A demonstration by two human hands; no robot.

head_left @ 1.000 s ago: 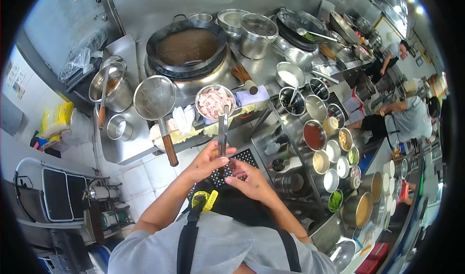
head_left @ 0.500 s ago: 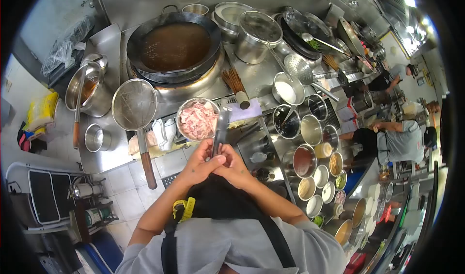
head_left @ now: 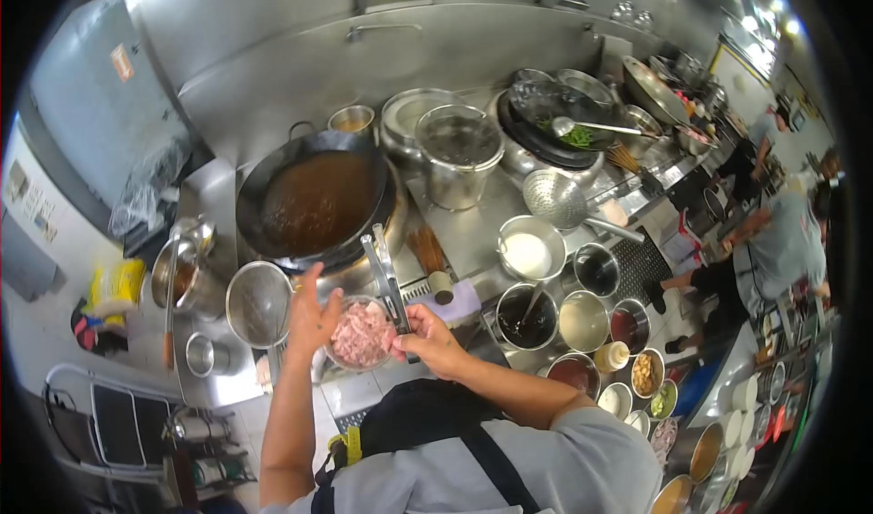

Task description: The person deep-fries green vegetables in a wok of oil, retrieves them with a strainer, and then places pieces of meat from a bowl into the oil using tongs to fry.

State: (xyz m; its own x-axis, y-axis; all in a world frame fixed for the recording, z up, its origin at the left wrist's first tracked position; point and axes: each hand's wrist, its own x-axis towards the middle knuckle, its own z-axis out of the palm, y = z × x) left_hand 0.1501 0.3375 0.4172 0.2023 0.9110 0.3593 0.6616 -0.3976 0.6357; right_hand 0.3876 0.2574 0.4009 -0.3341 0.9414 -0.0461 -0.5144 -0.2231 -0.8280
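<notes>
My right hand (head_left: 429, 339) is closed around the lower end of metal tongs (head_left: 386, 282), whose tips point up toward the wok. Just left of it is a metal bowl of sliced raw meat (head_left: 361, 334). Over that bowl's left edge my left hand (head_left: 314, 319) is raised with its fingers spread and holds nothing. Beyond both hands sits a large black wok (head_left: 318, 200) of brown liquid. A round mesh strainer (head_left: 258, 305) lies to the left of my left hand.
A bamboo brush (head_left: 429, 255) and a lidded steel pot (head_left: 459, 155) stand right of the wok. A perforated ladle (head_left: 556, 200), a pot of white liquid (head_left: 530, 249) and several sauce containers are farther right. Two people (head_left: 782, 241) stand at the far right.
My left hand has let go of the tongs and moved up and left with its fingers spread. My right hand now holds the tongs alone. The view has tilted up.
</notes>
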